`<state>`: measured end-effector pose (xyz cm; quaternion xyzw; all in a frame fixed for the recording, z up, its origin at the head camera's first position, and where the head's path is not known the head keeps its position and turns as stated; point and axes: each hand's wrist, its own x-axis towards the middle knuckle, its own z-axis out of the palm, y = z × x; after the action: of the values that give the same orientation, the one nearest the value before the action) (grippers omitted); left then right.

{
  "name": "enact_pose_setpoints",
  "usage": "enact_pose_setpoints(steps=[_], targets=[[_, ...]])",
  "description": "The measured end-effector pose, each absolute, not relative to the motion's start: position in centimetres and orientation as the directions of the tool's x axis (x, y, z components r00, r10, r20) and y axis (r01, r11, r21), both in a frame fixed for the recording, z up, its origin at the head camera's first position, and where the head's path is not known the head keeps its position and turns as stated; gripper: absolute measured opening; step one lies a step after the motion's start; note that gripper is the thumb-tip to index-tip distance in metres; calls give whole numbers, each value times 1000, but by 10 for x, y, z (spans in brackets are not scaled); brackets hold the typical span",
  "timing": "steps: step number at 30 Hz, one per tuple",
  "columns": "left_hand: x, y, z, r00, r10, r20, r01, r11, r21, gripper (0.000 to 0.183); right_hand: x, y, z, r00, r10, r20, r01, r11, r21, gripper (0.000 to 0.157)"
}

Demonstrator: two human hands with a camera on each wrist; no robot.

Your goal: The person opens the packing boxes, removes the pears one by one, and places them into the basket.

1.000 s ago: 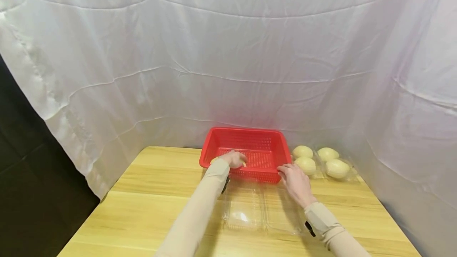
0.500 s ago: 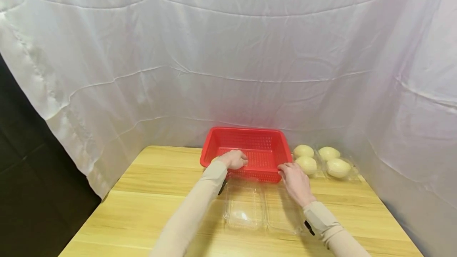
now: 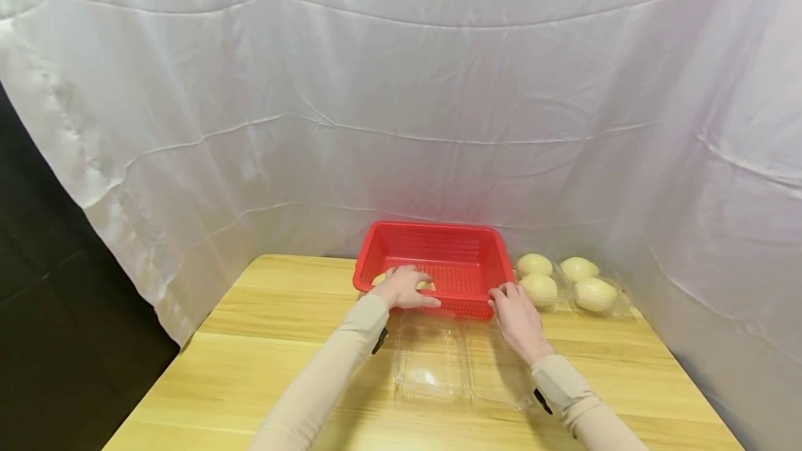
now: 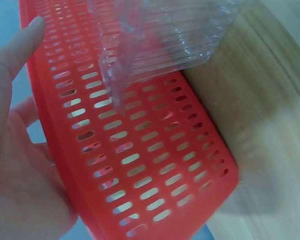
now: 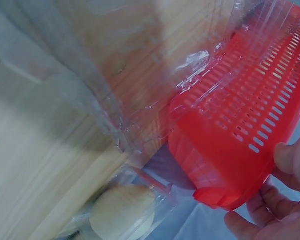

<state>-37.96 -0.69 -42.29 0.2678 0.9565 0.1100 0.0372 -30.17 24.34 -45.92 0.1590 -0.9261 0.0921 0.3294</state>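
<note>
A red perforated plastic basket (image 3: 432,228) stands at the back of the table. My left hand (image 3: 404,289) is over its front left rim, fingers spread and thumb apart, with nothing in its grasp. Pale yellow fruit (image 3: 378,279) shows inside beside that hand, partly hidden by it. At the front right corner my right hand (image 3: 516,319) grips the basket rim; the right wrist view has its thumb (image 5: 286,157) on the outer wall. In front of the basket lies an opened clear plastic clamshell box (image 3: 431,364), between the two forearms.
To the right of the basket, clear plastic boxes hold several pale yellow oval fruits (image 3: 595,294). The wooden table (image 3: 250,353) ends at a white curtain (image 3: 401,89) behind and to the right. A dark area (image 3: 56,298) lies beyond the table's left side.
My left hand has drawn back from inside the basket toward its front rim, and its fingers have spread. The right hand stays at the corner.
</note>
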Motion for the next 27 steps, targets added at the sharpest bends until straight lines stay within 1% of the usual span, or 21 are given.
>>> enact_pose_setpoints(steps=[2, 5, 12, 16, 22, 25, 27], targets=[[-380, -7, -424, -849, 528, -1, 511, 823, 247, 66, -302, 244, -460, -741, -231, 630, -348, 935, -66, 13], [-382, -7, -426, -842, 539, 14, 525, 813, 251, 64, -302, 244, -460, -735, -241, 633, -352, 934, -53, 12], [-380, -3, -430, -835, 546, 66, 545, 808, 223, 61, -301, 244, -460, -690, -259, 676, -372, 928, -24, 9], [-377, -2, -433, -826, 549, 129, 563, 800, 204, 58, -301, 245, -461, -713, -234, 661, -367, 928, -67, 10], [-370, -5, -435, -810, 551, 203, 585, 784, 207, 56, -302, 251, -462, -762, -200, 615, -367, 917, -156, 21], [-364, -9, -437, -800, 534, 274, 593, 775, 218, 50, -300, 254, -462, -764, -200, 614, -386, 904, -185, 23], [-360, -11, -439, -778, 523, 348, 610, 763, 216, 42, -299, 256, -461, -754, -202, 626, -403, 894, -197, 21]])
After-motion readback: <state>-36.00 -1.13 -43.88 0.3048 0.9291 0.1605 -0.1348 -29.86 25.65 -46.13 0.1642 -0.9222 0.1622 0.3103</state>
